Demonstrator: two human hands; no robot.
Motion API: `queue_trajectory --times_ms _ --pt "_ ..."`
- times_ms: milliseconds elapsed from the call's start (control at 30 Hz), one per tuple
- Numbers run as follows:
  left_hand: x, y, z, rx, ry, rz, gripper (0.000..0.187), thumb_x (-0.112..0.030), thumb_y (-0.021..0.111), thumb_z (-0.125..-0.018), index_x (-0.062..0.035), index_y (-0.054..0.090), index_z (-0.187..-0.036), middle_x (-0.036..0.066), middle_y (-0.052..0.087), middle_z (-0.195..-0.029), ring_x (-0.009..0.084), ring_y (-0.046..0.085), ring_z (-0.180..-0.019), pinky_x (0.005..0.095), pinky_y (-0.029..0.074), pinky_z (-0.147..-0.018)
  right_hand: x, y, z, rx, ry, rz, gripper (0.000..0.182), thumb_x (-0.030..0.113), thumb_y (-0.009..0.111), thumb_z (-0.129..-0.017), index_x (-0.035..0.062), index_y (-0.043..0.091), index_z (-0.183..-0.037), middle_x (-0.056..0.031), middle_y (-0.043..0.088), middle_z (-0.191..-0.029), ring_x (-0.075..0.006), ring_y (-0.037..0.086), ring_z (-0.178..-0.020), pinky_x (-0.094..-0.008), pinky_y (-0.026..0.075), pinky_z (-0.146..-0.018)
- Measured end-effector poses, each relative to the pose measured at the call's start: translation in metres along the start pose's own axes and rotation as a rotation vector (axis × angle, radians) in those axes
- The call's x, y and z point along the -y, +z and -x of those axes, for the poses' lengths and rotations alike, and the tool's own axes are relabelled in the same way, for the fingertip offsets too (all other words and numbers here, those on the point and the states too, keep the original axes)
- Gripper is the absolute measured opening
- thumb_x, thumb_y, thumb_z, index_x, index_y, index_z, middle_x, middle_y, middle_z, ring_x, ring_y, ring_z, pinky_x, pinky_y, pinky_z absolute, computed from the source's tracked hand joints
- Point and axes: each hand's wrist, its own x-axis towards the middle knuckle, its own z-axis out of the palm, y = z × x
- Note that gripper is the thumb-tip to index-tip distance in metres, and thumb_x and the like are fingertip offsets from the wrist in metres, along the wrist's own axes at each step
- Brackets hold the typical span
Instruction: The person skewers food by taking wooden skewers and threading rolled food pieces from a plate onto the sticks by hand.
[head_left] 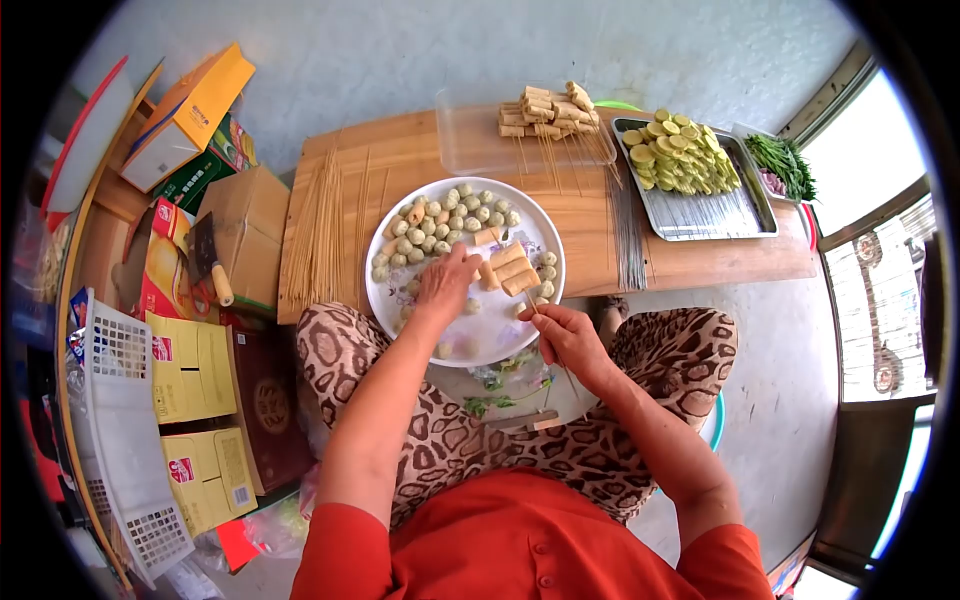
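Note:
A large white round plate (545, 215) holds many pale, green-speckled balls (430, 228) and several beige rolls (512, 268). Over the middle of the plate, my left hand (446, 285) has its fingers curled downward beside the balls and the rolls. What its fingertips touch is hidden. At the plate's right edge, my right hand (570, 340) pinches a thin wooden skewer (533, 303). The skewer's upper end meets the lowest of the stacked rolls; its other end trails below my hand.
Loose wooden skewers (325, 235) lie left on the wooden table (400, 150), metal ones (627, 235) right. Behind stands a clear tray (468, 140) with skewered rolls (548, 110). A metal tray (690, 222) carries sliced green pieces (685, 155), beside green vegetables (785, 165). Boxes (245, 225) crowd the left.

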Motion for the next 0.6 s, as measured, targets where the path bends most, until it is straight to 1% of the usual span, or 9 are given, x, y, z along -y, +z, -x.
queue_trajectory --times_ms 33,100,233,300,333,400,433,500,600 --pt "0.003 0.002 -0.002 -0.007 0.001 -0.003 0.016 0.000 0.047 -0.082 -0.0093 0.058 -0.089 0.010 0.050 -0.096 0.0308 0.058 -0.088 0.0448 0.048 -0.074 0.000 -0.001 0.000 0.000 -0.007 0.003 0.026 0.018 0.046 -0.099 0.0009 0.062 -0.110 0.0022 0.046 -0.053 -0.0054 0.041 -0.047 -0.0213 0.031 -0.046" --pt "0.006 0.004 -0.004 0.079 -0.044 -0.022 0.020 -0.005 0.053 -0.082 -0.0088 0.059 -0.102 0.011 0.053 -0.101 0.0329 0.059 -0.091 0.0428 0.048 -0.076 -0.006 -0.002 0.000 0.001 -0.018 0.016 0.026 0.018 0.046 -0.099 0.0008 0.062 -0.110 0.0021 0.046 -0.053 -0.0056 0.041 -0.047 -0.0214 0.032 -0.046" --pt "0.005 0.009 -0.004 -0.128 0.015 0.169 0.014 -0.007 0.059 -0.077 -0.0084 0.059 -0.091 0.012 0.055 -0.094 0.0314 0.059 -0.080 0.0418 0.049 -0.072 -0.002 -0.002 0.004 0.011 -0.011 0.007 0.026 0.018 0.046 -0.099 0.0005 0.062 -0.110 0.0019 0.047 -0.054 -0.0053 0.041 -0.046 -0.0216 0.032 -0.046" --pt "0.005 0.012 -0.012 -0.079 -0.388 0.619 0.019 -0.015 0.065 -0.079 -0.0067 0.060 -0.095 0.010 0.062 -0.089 0.0254 0.061 -0.073 0.0356 0.051 -0.068 0.002 -0.002 0.007 0.029 -0.005 0.032 0.026 0.018 0.046 -0.099 0.0004 0.062 -0.110 0.0020 0.046 -0.053 -0.0050 0.041 -0.046 -0.0216 0.032 -0.046" --pt "0.009 0.011 -0.012 -0.080 -0.388 0.615 0.019 -0.015 0.065 -0.079 -0.0067 0.060 -0.095 0.010 0.062 -0.089 0.0254 0.061 -0.073 0.0356 0.051 -0.068 0.003 -0.002 0.007 0.048 -0.001 0.060 0.026 0.018 0.046 -0.099 0.0004 0.062 -0.110 0.0021 0.046 -0.053 -0.0048 0.041 -0.046 -0.0215 0.033 -0.046" --pt "0.020 0.006 -0.009 -0.073 -0.679 1.521 0.022 -0.022 0.065 -0.086 -0.0052 0.060 -0.099 0.007 0.066 -0.086 0.0168 0.061 -0.068 0.0296 0.051 -0.066 0.000 -0.002 0.008 0.082 -0.018 0.077 0.026 0.018 0.046 -0.099 0.0003 0.062 -0.110 0.0023 0.045 -0.053 -0.0046 0.041 -0.045 -0.0215 0.033 -0.046" --pt "0.025 0.004 -0.007 -0.079 -0.680 1.518 0.022 -0.022 0.065 -0.086 -0.0052 0.060 -0.099 0.007 0.066 -0.086 0.0168 0.061 -0.068 0.0296 0.051 -0.066 -0.001 0.000 0.007 0.110 -0.032 0.096 0.026 0.018 0.046 -0.099 0.0003 0.061 -0.110 0.0025 0.045 -0.053 -0.0044 0.041 -0.045 -0.0214 0.033 -0.046" --pt "0.029 -0.003 -0.003 -0.050 -0.692 1.773 0.024 -0.025 0.064 -0.088 -0.0048 0.059 -0.100 0.004 0.065 -0.088 0.0116 0.060 -0.069 0.0276 0.051 -0.065 -0.001 0.003 0.007 0.129 -0.036 0.100 0.026 0.018 0.046 -0.099 0.0001 0.061 -0.110 0.0027 0.044 -0.052 -0.0044 0.041 -0.045 -0.0214 0.033 -0.046" --pt "0.030 -0.009 -0.001 -0.047 -0.729 1.814 0.024 -0.025 0.065 -0.088 -0.0061 0.060 -0.100 0.005 0.064 -0.087 0.0115 0.059 -0.070 0.0279 0.051 -0.065 -0.001 0.006 0.008 0.142 -0.039 0.115 0.026 0.018 0.046 -0.099 0.0000 0.061 -0.109 0.0027 0.044 -0.052 -0.0045 0.041 -0.045 -0.0214 0.034 -0.046"
